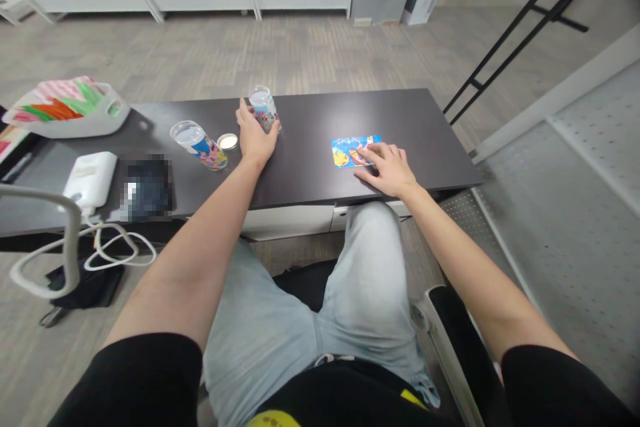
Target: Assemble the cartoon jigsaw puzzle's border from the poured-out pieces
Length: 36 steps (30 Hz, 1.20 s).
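My left hand (257, 137) is wrapped round a clear cup (263, 107) with a printed cartoon picture, which stands upright on the dark table (305, 180). Just left of that hand lies a small round lid (228, 141), pale on top. Beside the lid is a second clear cup (203, 147), printed in blue, yellow and pink. On the right, the fingers of my right hand (389, 170) are spread over a blue cartoon card (347, 150) lying flat, covering its right part. Whether the fingertips press on the card, I cannot tell.
A white basket (113, 113) with colourful packets stands at the table's far left. A white power bank (91, 179) with a looped cable (120, 253) lies nearer, beside a blurred-out dark item (147, 188). A metal panel (575, 200) borders the right side.
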{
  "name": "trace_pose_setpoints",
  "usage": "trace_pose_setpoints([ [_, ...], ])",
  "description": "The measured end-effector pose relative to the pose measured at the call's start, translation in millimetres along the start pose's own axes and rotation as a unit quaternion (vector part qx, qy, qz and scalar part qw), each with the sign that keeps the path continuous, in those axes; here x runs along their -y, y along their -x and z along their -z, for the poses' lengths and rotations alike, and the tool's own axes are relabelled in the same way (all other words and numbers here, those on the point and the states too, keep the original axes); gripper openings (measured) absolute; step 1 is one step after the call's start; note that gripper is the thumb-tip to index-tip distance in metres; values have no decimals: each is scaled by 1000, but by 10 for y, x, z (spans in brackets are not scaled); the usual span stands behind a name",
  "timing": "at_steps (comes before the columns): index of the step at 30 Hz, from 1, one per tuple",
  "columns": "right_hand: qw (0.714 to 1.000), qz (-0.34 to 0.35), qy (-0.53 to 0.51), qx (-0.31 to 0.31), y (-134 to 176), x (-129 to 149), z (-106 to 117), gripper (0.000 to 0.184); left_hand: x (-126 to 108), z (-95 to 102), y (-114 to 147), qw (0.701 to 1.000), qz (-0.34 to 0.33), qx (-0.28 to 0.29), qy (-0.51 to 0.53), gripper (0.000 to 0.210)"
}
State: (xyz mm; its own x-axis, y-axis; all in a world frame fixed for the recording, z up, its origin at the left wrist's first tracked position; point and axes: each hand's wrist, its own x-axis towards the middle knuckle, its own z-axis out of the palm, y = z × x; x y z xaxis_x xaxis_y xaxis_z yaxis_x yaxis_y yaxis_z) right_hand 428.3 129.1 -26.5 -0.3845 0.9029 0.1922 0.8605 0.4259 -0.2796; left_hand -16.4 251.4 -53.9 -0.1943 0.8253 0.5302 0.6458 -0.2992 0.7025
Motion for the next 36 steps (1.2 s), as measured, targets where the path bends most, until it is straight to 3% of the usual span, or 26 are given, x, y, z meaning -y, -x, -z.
trace_pose_setpoints([
  [3,999,32,-23,19,-170,158,-66,81,-142,-62,162,996,26,-81,-32,106],
  [5,997,52,-36,34,-277,252,-109,82,-310,-96,348,995,3,-88,-53,98],
  [6,996,63,-42,42,-322,290,-129,83,-402,-114,442,997,-15,-56,-55,95],
  [9,994,77,-69,42,-419,344,-180,89,-657,-156,648,990,-51,112,-66,102],
  [11,995,38,-91,6,-465,335,-205,95,-781,-163,696,972,-64,208,-92,116],
  [14,992,-45,-108,-40,-523,308,-233,106,-899,-138,678,951,-66,277,-119,121],
  [18,994,-47,-97,-31,-556,306,-266,129,-973,-88,646,953,-35,278,-119,100],
  [23,990,-56,-109,-69,-544,290,-282,117,-996,-49,687,961,-15,254,-106,100],
  [30,996,-32,-77,-8,-542,324,-229,126,-1049,2,760,966,-30,247,-73,90],
  [33,997,-14,-70,12,-545,319,-217,121,-1070,11,761,967,-43,241,-63,74],
  [36,998,-18,-63,16,-579,300,-216,117,-1071,7,747,968,-54,241,-50,74],
])
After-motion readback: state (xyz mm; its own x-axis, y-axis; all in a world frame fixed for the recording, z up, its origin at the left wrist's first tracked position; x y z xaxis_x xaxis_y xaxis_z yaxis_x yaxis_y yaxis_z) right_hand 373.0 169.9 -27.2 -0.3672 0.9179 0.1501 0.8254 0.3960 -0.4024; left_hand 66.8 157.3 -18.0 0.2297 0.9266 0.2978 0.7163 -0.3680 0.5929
